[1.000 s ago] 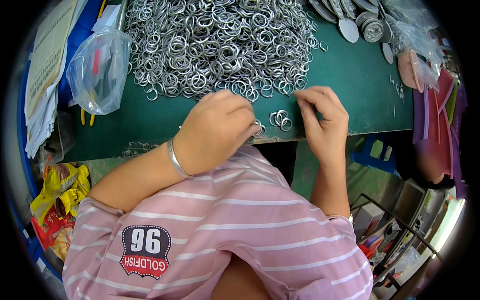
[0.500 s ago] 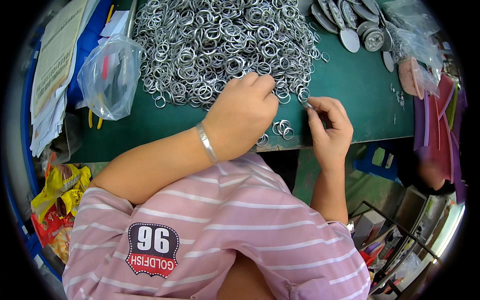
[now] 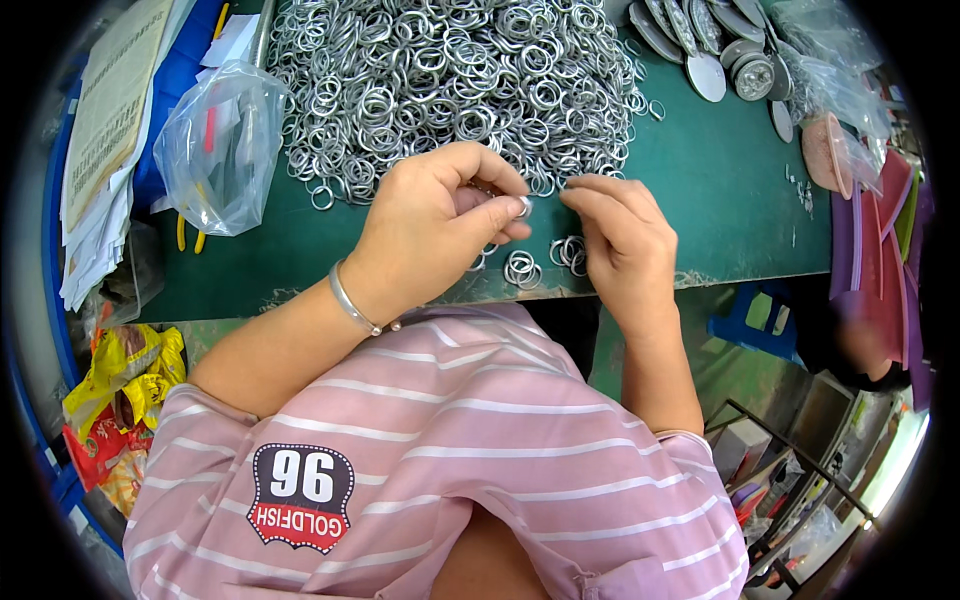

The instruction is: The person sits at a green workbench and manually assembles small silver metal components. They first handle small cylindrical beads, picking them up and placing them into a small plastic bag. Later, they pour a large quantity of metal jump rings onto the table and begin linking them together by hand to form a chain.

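Observation:
My left hand (image 3: 430, 215), with a silver bracelet (image 3: 352, 302) on the wrist, pinches a small silver metal ring (image 3: 524, 207) between thumb and fingers above the green table. To its right is my right hand (image 3: 632, 245), its fingers reaching leftward, slightly bent. Nothing shows at their tips, and the thumb is mostly hidden. Below and between the hands, a small cluster of rings (image 3: 522, 269) lies near the table's front edge. A second cluster (image 3: 568, 253) sits beside my right hand, which partly covers it. Beyond both hands spreads a large heap of such rings (image 3: 440, 90).
On the left are a clear plastic bag (image 3: 220, 150), papers (image 3: 115, 110) and yellow-handled pliers (image 3: 200, 243). Round metal discs (image 3: 706, 78) and a pink container (image 3: 822, 155) are at the back right. A blue stool (image 3: 755, 320) stands below the green table (image 3: 735, 220).
My left hand has drawn back from the heap and turned, now showing a ring in its pinch. My right hand has shifted left, and the ring at its fingertips no longer shows there.

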`<state>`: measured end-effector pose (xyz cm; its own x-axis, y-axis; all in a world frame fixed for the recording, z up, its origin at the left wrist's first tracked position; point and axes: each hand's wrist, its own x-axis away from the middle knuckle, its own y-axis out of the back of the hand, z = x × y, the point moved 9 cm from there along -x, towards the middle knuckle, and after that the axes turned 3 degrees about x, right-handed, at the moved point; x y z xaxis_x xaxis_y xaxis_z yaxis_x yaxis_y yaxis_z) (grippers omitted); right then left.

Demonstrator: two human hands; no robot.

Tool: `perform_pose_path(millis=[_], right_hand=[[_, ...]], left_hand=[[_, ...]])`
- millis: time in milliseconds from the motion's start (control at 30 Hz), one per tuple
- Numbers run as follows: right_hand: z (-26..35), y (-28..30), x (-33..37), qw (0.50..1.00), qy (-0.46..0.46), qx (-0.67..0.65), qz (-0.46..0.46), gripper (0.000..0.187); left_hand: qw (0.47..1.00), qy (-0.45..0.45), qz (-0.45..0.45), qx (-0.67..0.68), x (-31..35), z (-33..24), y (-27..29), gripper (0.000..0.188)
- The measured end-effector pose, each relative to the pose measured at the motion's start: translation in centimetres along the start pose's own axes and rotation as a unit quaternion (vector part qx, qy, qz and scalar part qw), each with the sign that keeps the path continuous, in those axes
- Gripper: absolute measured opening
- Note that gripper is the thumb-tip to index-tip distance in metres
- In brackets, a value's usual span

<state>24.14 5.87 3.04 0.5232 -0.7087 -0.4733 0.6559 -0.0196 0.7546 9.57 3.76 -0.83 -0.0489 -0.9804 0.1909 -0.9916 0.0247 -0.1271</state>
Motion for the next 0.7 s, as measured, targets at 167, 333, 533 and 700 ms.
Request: perform_pose_path(millis=[167,333,533,700], right_hand=[[0.4,-0.8,-0.8,0.997,0.024,0.07,0.026,0.022],[-0.1,-0.5,-0.2,0.997,0.015,0.071,0.029,0.023],[-4.5,-0.8,2.4,0.907,-0.278,-0.314,-0.027,0.018],[-5.4,-0.4,3.3,0.812,-0.343,-0.471,-0.038,0.021]], left_hand=[[0.997,0.038,0.014,0.062,0.3,0.5,0.0,0.011],[0.975,0.114,0.015,0.191,0.8,1.6,-0.5,0.013],[0.978,0.095,0.014,0.187,0.6,1.7,-0.4,0.01],[0.994,0.015,0.001,0.111,0.7,0.4,0.0,0.007]])
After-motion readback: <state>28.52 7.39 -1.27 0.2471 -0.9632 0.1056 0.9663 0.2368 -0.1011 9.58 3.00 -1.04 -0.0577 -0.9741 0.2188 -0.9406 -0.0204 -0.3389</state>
